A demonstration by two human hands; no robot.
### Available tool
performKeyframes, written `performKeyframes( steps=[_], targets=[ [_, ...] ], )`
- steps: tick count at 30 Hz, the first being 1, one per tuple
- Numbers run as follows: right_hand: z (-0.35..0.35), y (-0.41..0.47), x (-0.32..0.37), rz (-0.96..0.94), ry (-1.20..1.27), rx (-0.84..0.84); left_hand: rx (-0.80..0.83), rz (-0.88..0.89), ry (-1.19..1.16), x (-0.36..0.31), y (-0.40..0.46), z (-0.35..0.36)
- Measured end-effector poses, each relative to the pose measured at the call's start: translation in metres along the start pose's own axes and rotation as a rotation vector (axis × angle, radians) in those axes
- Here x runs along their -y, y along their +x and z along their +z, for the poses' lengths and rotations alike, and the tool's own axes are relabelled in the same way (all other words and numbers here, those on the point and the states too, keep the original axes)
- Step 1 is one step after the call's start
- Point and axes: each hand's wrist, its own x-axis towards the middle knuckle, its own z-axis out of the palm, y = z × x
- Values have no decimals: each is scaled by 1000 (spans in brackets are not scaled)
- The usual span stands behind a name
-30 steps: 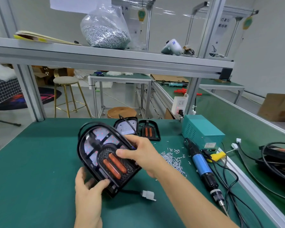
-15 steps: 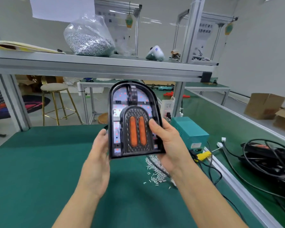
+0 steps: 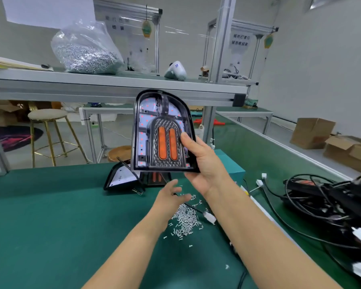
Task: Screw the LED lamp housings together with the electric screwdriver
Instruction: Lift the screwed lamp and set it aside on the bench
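Workbench (image 3: 40, 215): green mat surface; it carries the loose parts, the screws and the cables.

Tangled cables (image 3: 329, 205): black leads heaped at the right edge of the bench, well apart from the hands.

Bag of screws (image 3: 86, 51): bulk stock in clear plastic on the upper shelf, out of easy reach.

Lamp housing (image 3: 163, 132): arched black shell with two orange lenses, held upright in the air above the far part of the bench, lens side toward the camera.

Second housings (image 3: 121, 177): two more shells lie on the mat just behind and below the raised one, partly hidden by it.

Right hand (image 3: 206, 163): grips the raised housing by its right edge and lower corner, thumb pressed on the front face beside the lenses, fingers hidden behind the shell.

Left hand (image 3: 171, 197): blurred, fingers loosely spread and holding nothing, hovering just above the far edge of the screw pile.

Loose screws (image 3: 186, 220): small silver scatter on the mat between the two forearms; a white connector (image 3: 209, 217) on a thin lead lies touching its right side.

Electric screwdriver: not visible here.

Step in hand (judgement): picking a screw while the housing is presented; nothing suggests any screw is driven yet.

Technique (judgement): pinch a single screw by its head and avoid snagging the lead. Lay the housing flat on the mat, seams fully closed, before driving, and hold the driver square to each boss so the plastic thread is not stripped.
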Motion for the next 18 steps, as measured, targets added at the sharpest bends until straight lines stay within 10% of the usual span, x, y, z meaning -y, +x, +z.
performKeyframes(
  steps=[8,12,18],
  targets=[
    [-22,-10,19,-5,119,-15,-414,-58,277,1,18,23],
    [-36,-21,25,44,197,-7,-360,-119,275,5,31,26],
    [-60,-42,44,-71,27,-30,-340,-105,-337,-11,34,20]
  ],
)
